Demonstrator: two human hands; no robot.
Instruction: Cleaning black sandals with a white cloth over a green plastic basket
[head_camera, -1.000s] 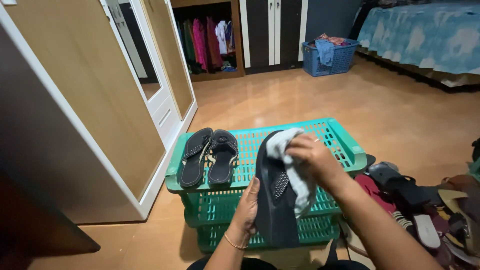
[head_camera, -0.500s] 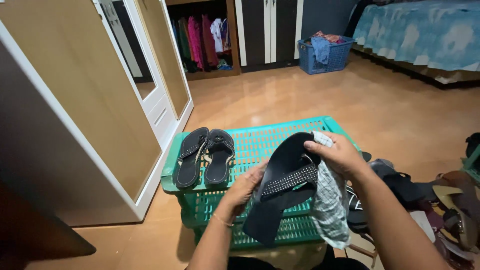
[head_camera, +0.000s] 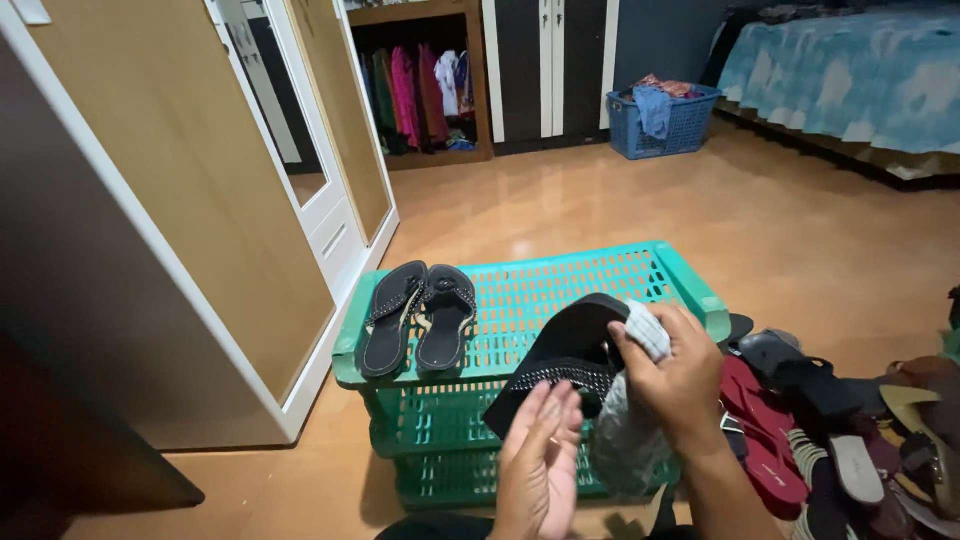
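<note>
My right hand (head_camera: 680, 378) grips a black sandal (head_camera: 560, 360) with a studded strap, together with a grey cloth (head_camera: 630, 430) that hangs below the hand. The sandal is held tilted over the front of a green plastic shoe rack (head_camera: 560, 285). Just under the sandal is my left hand (head_camera: 538, 462), fingers straight and palm turned inward, holding nothing. A pair of black sandals (head_camera: 420, 315) lies side by side on the rack's top shelf at the left.
A pile of mixed sandals and shoes (head_camera: 850, 430) lies on the floor at the right. A wardrobe with a mirrored door (head_camera: 300, 150) stands left. A blue laundry basket (head_camera: 665, 120) and a bed (head_camera: 850, 80) are at the back.
My left hand has let go of the sandal and dropped below it. The right hand has lowered the sandal and cloth toward the rack's front right.
</note>
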